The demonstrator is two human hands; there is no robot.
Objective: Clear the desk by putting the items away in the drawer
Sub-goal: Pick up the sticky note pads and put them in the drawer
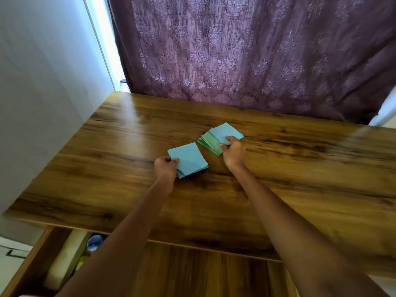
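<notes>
A small stack of light blue paper squares [189,159] lies near the middle of the wooden desk [300,179]. My left hand [166,167] pinches its left edge, thumb on top. To the right is a fanned pile of green paper squares [209,142] with blue paper squares [225,131] on top. My right hand [232,152] grips the near corner of that pile, fingers curled over the blue sheets. The drawer [32,264] stands open under the desk's front left edge.
Inside the open drawer lie a pale roll-like object [66,260] and a small blue round thing [95,242], partly hidden by my left arm. A purple patterned curtain [246,50] hangs behind the desk. A white wall [42,82] borders the left side.
</notes>
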